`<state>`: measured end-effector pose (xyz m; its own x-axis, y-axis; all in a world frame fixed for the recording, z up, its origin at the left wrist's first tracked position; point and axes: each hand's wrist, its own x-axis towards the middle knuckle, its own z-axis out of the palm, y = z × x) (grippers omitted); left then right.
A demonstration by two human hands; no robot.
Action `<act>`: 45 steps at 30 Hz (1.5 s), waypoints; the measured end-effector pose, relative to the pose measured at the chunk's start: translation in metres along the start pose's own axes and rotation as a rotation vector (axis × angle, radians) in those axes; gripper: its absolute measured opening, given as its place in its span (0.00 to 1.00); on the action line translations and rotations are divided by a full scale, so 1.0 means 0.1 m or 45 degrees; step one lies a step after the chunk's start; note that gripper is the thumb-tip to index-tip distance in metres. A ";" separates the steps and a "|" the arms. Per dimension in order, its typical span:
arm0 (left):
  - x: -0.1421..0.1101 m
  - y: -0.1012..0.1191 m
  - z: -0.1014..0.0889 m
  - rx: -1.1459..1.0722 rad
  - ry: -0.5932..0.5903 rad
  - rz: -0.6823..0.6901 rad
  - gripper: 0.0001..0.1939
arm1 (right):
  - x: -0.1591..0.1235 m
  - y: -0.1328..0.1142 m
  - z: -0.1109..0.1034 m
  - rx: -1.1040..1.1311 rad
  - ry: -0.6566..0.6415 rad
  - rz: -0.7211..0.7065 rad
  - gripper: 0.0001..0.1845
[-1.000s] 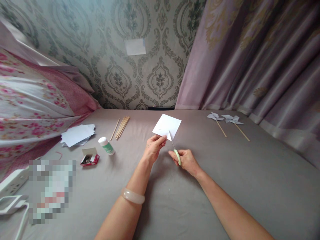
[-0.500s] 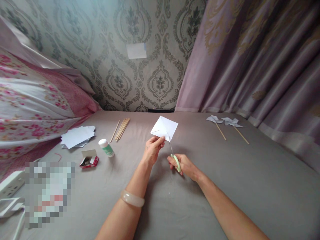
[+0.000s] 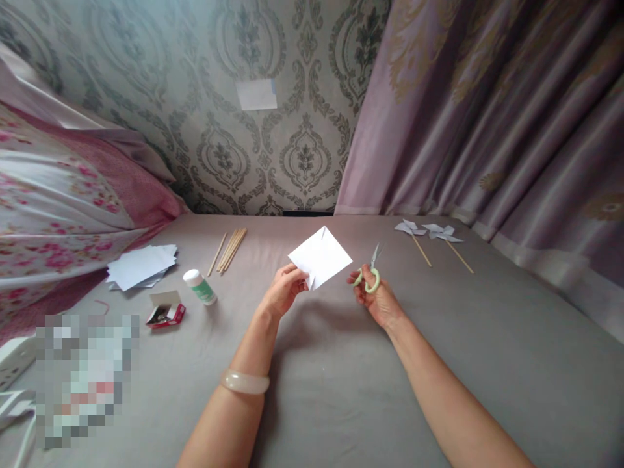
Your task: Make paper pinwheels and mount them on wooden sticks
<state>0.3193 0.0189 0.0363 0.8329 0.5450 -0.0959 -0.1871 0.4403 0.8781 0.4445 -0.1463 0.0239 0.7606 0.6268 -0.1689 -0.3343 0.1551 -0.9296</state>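
My left hand [image 3: 283,291] pinches the near-left corner of a white paper square [image 3: 322,256], holding it up over the grey bed sheet [image 3: 341,390]. A short cut shows near its lower corner. My right hand [image 3: 377,300] grips small scissors [image 3: 370,272] with pale green handles, blades pointing up and away, just to the right of the paper and apart from it. A pale bangle [image 3: 244,381] sits on my left wrist.
To the left lie a stack of white paper [image 3: 141,265], a glue stick [image 3: 199,286], an open red box [image 3: 166,309] and several wooden sticks [image 3: 229,249]. Two paper pinwheels [image 3: 429,232] on sticks rest at the back right. Floral bedding [image 3: 63,214] lies left, curtains [image 3: 487,110] right.
The scissors have left the paper: my right hand swung them up and to the right. My left hand turned the paper square and lifted it slightly.
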 end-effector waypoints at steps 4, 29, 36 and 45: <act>-0.02 -0.01 0.02 0.119 -0.046 -0.050 0.06 | -0.01 -0.04 -0.02 0.011 -0.072 0.006 0.30; -0.05 -0.24 0.28 0.008 0.108 0.009 0.18 | 0.01 0.11 0.08 -0.016 0.105 -0.261 0.21; -0.06 -0.35 0.30 0.135 0.198 0.004 0.17 | 0.02 0.15 0.08 -0.109 0.155 -0.341 0.20; -0.10 -0.36 0.36 0.188 0.130 0.033 0.16 | 0.01 0.15 0.09 -0.189 0.168 -0.390 0.20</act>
<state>0.3357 -0.0279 0.0227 0.7701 0.6278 -0.1129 -0.1230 0.3200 0.9394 0.4351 -0.1368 0.0125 0.8813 0.4634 0.0927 -0.0029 0.2015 -0.9795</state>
